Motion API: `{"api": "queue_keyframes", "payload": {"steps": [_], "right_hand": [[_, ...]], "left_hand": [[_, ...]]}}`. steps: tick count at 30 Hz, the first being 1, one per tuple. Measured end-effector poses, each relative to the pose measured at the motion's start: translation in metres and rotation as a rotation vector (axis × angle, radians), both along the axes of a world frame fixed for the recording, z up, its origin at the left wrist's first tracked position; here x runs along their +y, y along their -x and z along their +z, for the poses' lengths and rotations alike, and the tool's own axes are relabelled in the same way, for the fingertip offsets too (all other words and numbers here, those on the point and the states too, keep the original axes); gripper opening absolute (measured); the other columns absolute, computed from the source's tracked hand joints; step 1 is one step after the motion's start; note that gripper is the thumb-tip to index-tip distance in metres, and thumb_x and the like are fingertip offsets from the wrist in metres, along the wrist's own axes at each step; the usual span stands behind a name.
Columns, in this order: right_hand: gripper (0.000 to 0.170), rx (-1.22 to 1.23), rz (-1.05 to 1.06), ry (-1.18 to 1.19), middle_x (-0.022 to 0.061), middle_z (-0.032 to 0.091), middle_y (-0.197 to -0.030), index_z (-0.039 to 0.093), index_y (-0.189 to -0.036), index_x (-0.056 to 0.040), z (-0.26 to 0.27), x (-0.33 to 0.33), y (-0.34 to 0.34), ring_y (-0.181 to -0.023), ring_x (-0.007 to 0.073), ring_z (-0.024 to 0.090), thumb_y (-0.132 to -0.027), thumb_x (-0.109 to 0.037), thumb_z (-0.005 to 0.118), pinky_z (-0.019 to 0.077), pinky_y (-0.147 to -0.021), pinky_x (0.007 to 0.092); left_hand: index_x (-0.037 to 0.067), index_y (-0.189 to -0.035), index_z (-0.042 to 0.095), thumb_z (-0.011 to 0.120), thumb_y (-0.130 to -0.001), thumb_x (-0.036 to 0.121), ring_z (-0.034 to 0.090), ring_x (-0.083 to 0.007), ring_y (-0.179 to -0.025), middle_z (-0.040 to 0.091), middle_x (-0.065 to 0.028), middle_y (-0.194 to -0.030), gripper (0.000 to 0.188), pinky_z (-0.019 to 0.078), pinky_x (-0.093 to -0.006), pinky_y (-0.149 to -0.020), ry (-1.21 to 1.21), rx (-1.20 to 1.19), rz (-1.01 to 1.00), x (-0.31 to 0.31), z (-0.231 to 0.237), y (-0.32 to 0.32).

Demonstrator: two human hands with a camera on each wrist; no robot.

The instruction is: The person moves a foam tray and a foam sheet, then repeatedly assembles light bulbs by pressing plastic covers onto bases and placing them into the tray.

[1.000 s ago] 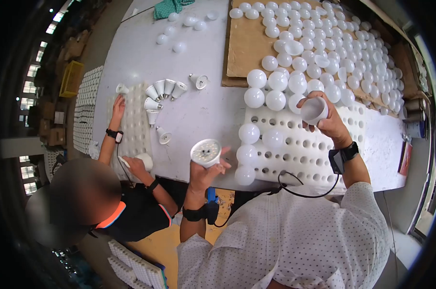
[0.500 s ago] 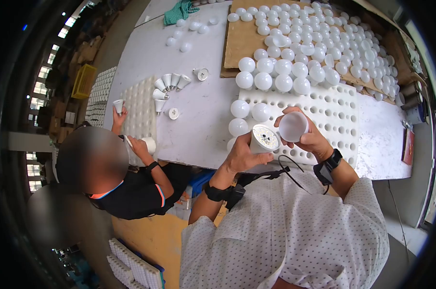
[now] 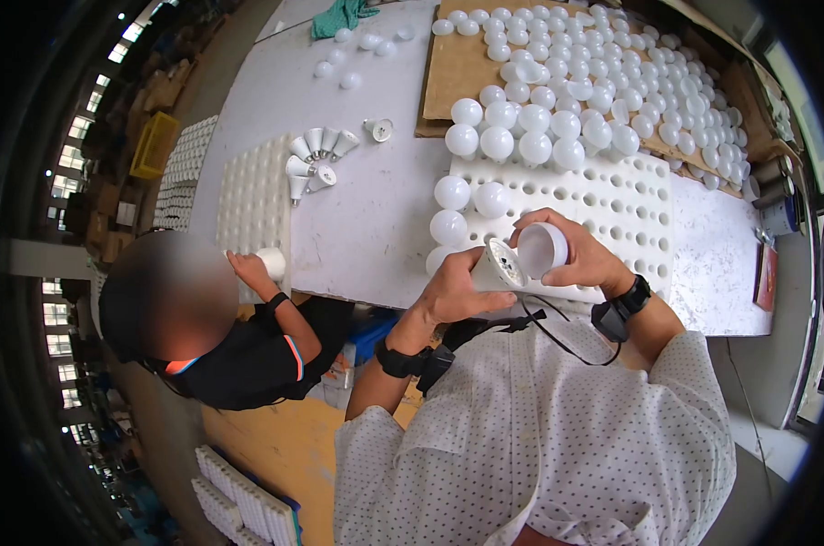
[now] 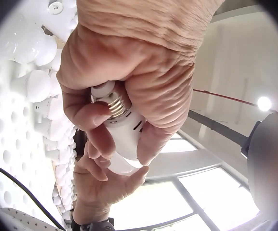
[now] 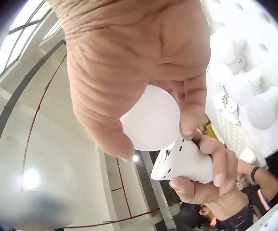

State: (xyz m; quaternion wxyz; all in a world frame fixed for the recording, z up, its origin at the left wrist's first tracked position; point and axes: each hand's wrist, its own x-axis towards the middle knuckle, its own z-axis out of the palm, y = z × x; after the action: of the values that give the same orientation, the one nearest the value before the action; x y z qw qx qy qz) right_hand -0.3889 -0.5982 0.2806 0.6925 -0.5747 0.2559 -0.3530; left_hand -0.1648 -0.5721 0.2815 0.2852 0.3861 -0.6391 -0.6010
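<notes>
My left hand (image 3: 453, 289) grips a white bulb base (image 3: 500, 266), its round chip face turned toward the right hand. In the left wrist view the fingers curl round the base (image 4: 125, 134) near its metal screw end. My right hand (image 3: 587, 255) pinches a white cover (image 3: 541, 250) between thumb and fingers, its open side facing the base. In the right wrist view the cover (image 5: 152, 118) is close beside the base (image 5: 189, 162), the two tilted toward each other; whether their rims touch I cannot tell.
White foam tray (image 3: 603, 214) with holes lies behind my hands, several round-topped bulbs (image 3: 452, 192) at its left. Many covers sit on cardboard (image 3: 448, 77). Loose bases (image 3: 314, 141) stand left. Another person (image 3: 239, 346) works at the left by a second foam tray (image 3: 257, 182).
My hands have come together from far apart, and the base now faces the cover more closely. The other person's raised hand has moved out of sight, and a loose base has joined the group.
</notes>
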Motion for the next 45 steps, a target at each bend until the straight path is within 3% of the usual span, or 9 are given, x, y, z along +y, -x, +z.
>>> {"api": "queue_keyframes", "payload": {"steps": [3,7,9,13,19,23,31,41,45], "right_hand": [[0.068,0.386,0.135,0.432,0.0121,0.054,-0.111,0.041,-0.121,-0.0024,0.017,-0.003,-0.002,-0.102,0.0237,0.054,-0.065,-0.023,0.074,0.0428,-0.087,0.0345],[0.075,0.63,0.261,0.407,0.0181,0.053,-0.111,0.038,-0.124,-0.0016,0.032,-0.002,-0.013,-0.099,0.0324,0.055,-0.065,-0.026,0.075,0.0441,-0.085,0.0371],[0.075,0.643,0.267,0.43,0.0189,0.053,-0.11,0.037,-0.124,-0.0011,0.029,-0.002,-0.016,-0.098,0.0332,0.055,-0.065,-0.027,0.075,0.0443,-0.085,0.0376],[0.076,0.649,0.25,0.476,0.0206,0.054,-0.105,0.035,-0.124,0.0002,0.017,0.0,-0.021,-0.096,0.0353,0.055,-0.065,-0.028,0.075,0.045,-0.083,0.0388],[0.073,0.759,0.23,0.388,0.0196,0.055,-0.1,0.037,-0.121,-0.002,0.009,0.004,-0.028,-0.091,0.0346,0.056,-0.064,-0.025,0.076,0.0461,-0.079,0.0403],[0.07,0.737,0.132,0.399,0.0179,0.054,-0.099,0.041,-0.118,-0.0026,0.005,0.011,-0.035,-0.089,0.0339,0.057,-0.061,-0.022,0.076,0.0469,-0.078,0.0401],[0.057,0.37,-0.217,0.582,0.0104,0.053,-0.095,0.05,-0.105,-0.0058,-0.025,0.018,-0.046,-0.091,0.0267,0.052,-0.052,-0.01,0.073,0.0429,-0.081,0.0356],[0.042,0.297,-0.28,0.497,0.0071,0.051,-0.089,0.052,-0.089,-0.0079,-0.035,0.033,-0.042,-0.081,0.0232,0.051,-0.049,-0.005,0.067,0.0437,-0.072,0.0317],[0.044,0.37,-0.224,0.518,0.007,0.051,-0.091,0.05,-0.093,-0.0074,-0.034,0.033,-0.04,-0.084,0.0212,0.051,-0.053,-0.005,0.068,0.0441,-0.074,0.0311]], "left_hand": [[-0.003,-0.097,0.059,0.076,-0.059,0.021,0.06,-0.0186,-0.08,0.064,-0.0128,-0.087,0.048,0.0469,-0.03,-0.074,0.027,-0.164,-0.012,-0.003,0.004,-0.003],[-0.002,-0.097,0.059,0.076,-0.059,0.02,0.059,-0.015,-0.08,0.063,-0.0088,-0.087,0.047,0.0463,-0.0287,-0.074,-0.026,-0.286,-0.077,-0.007,0.006,-0.006],[-0.004,-0.094,0.06,0.078,-0.057,0.027,0.062,-0.0211,-0.077,0.064,-0.0139,-0.084,0.051,0.0474,-0.0303,-0.072,-0.039,-0.308,-0.101,-0.01,0.002,-0.008],[-0.004,-0.093,0.06,0.076,-0.061,0.035,0.062,-0.0211,-0.077,0.064,-0.0135,-0.083,0.053,0.0473,-0.0309,-0.072,-0.093,-0.273,-0.113,-0.012,-0.002,-0.009],[-0.006,-0.091,0.06,0.064,-0.076,0.044,0.059,-0.0144,-0.063,0.061,-0.0101,-0.075,0.052,0.0473,-0.0242,-0.049,-0.238,-0.131,-0.142,-0.02,-0.019,-0.008],[-0.007,-0.093,0.059,0.059,-0.079,0.043,0.058,-0.013,-0.061,0.061,-0.0098,-0.078,0.051,0.0479,-0.0224,-0.046,-0.24,-0.177,-0.236,-0.024,-0.026,-0.011],[-0.009,-0.094,0.057,0.06,-0.075,0.045,0.058,-0.0155,-0.055,0.061,-0.0129,-0.079,0.058,0.0473,-0.0223,-0.04,-0.346,0.0,-0.225,-0.029,-0.024,-0.001],[-0.008,-0.091,0.055,0.056,-0.072,0.038,0.057,-0.014,-0.052,0.059,-0.0119,-0.073,0.05,0.0468,-0.0222,-0.039,-0.317,-0.074,-0.259,-0.024,-0.027,0.011],[-0.009,-0.093,0.055,0.053,-0.076,0.039,0.057,-0.0138,-0.053,0.059,-0.0124,-0.074,0.051,0.047,-0.0217,-0.04,-0.381,-0.067,-0.27,-0.017,-0.04,0.007]]}}
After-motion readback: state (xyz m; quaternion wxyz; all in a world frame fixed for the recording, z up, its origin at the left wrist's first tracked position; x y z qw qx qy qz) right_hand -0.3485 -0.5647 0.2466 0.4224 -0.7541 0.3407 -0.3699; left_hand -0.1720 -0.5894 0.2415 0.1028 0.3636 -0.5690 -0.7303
